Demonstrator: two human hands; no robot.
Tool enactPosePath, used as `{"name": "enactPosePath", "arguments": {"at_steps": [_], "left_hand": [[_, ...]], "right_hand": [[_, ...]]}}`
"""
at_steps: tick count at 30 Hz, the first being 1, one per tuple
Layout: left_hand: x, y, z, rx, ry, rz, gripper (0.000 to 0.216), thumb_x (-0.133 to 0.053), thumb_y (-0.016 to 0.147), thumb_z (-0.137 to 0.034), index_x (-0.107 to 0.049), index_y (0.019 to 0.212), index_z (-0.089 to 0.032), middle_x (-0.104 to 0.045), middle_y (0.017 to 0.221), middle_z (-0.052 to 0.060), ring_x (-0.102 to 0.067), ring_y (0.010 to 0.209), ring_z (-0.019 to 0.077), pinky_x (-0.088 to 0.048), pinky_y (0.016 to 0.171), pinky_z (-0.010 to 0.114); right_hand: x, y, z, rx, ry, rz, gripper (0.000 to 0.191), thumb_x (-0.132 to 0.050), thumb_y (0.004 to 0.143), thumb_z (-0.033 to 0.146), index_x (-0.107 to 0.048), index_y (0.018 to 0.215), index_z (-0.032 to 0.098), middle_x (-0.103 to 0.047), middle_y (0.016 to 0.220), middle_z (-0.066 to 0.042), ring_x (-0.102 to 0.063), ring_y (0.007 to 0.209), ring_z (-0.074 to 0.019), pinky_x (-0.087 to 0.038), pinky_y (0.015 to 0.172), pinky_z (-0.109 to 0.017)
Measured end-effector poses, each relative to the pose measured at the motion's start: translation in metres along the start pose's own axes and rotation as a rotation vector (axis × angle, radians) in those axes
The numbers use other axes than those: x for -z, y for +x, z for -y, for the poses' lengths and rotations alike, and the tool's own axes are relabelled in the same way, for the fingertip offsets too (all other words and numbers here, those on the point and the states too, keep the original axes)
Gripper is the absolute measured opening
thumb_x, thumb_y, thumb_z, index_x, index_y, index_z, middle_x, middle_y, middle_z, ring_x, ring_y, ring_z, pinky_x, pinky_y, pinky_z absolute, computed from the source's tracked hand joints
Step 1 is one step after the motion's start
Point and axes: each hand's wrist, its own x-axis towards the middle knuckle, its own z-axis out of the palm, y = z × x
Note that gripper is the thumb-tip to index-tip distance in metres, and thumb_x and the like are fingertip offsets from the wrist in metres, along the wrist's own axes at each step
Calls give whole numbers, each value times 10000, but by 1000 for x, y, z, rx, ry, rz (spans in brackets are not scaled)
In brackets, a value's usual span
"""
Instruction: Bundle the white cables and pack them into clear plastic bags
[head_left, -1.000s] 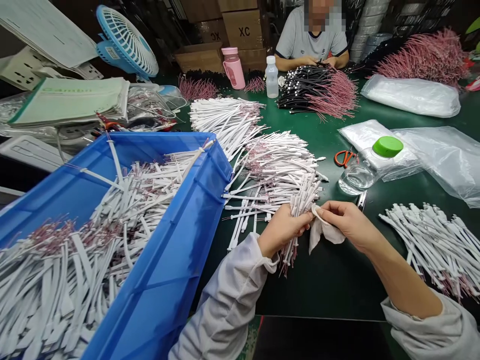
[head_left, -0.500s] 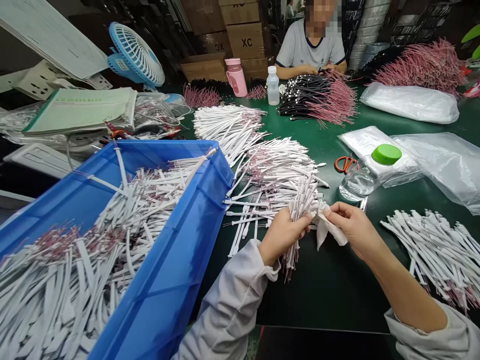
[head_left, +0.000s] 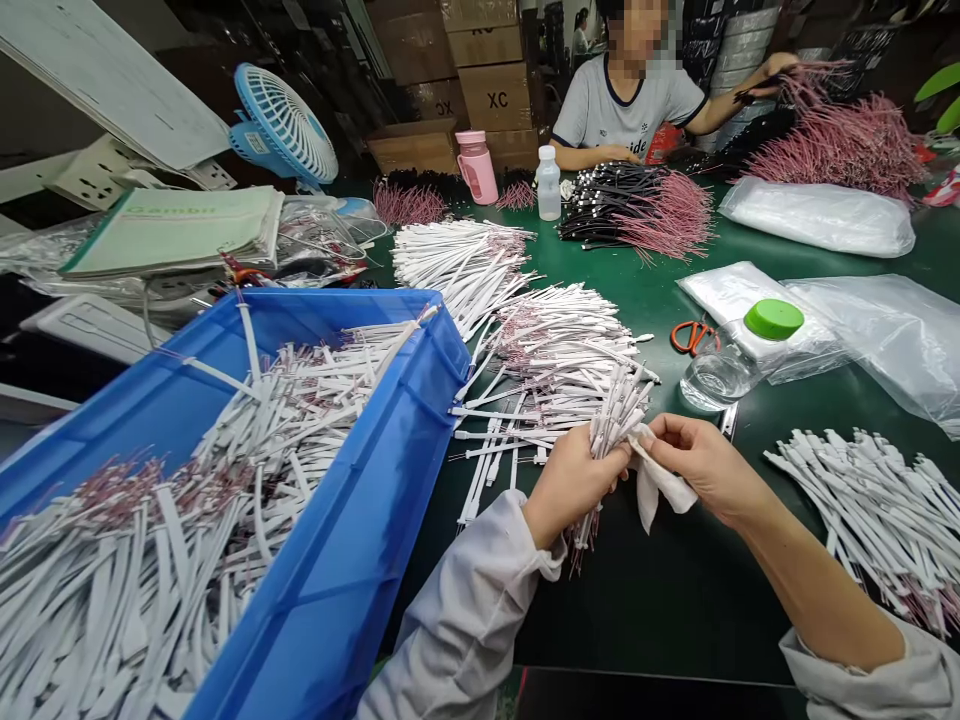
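Green tabletop: my left hand clenches an upright bundle of white pink-tipped cables; my right hand, touching its top, pinches a white cloth.

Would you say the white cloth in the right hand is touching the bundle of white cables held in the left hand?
Touching. The head view shows the right hand pressing the white cloth against the tips of the cable bundle gripped by the left hand.
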Motion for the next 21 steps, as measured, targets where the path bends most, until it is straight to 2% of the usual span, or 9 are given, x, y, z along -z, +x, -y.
{"name": "enactPosePath", "arguments": {"at_steps": [4, 8, 11, 14, 21], "left_hand": [[3, 0, -3, 30, -72, -19, 239, -561, 800, -345, -516, 647, -167, -497, 537, -33, -432, 459, 76, -335, 488, 213], [4, -1, -6, 67, -136, -21, 248, -573, 787, -340, -501, 628, -164, -487, 530, -35, -401, 437, 65, -314, 469, 214], [3, -2, -6, 73, -129, -8, 244, -573, 784, -337, -495, 630, -164, -487, 533, -34, -407, 440, 67, -317, 468, 215], [1, -2, -4, 35, -63, 7, 239, -560, 796, -326, -494, 630, -166, -476, 521, -41, -414, 452, 71, -331, 484, 213], [0, -3, -6, -2, 13, 28, 219, -543, 802, -295, -491, 629, -170, -475, 517, -46, -419, 463, 76, -336, 481, 210]], "right_hand": [[1, -3, 0, 52, -177, -59, 338, -709, 703, 469, -577, 731, 158, -526, 662, 9, -433, 600, -103, -330, 533, -229], [6, -4, -2, 11, -24, -146, 349, -708, 709, 481, -609, 774, 153, -533, 666, 3, -439, 595, -105, -340, 530, -231], [5, -3, -3, 20, 76, -92, 318, -685, 754, 467, -619, 780, 157, -537, 693, 0, -457, 632, -111, -373, 581, -238], [-1, -1, -4, 52, 70, -49, 311, -677, 769, 464, -613, 764, 160, -544, 723, -4, -473, 680, -120, -389, 643, -250], [0, -2, -3, 77, -64, -1, 345, -655, 773, 493, -562, 741, 161, -510, 671, 7, -423, 613, -107, -341, 558, -245]]}}
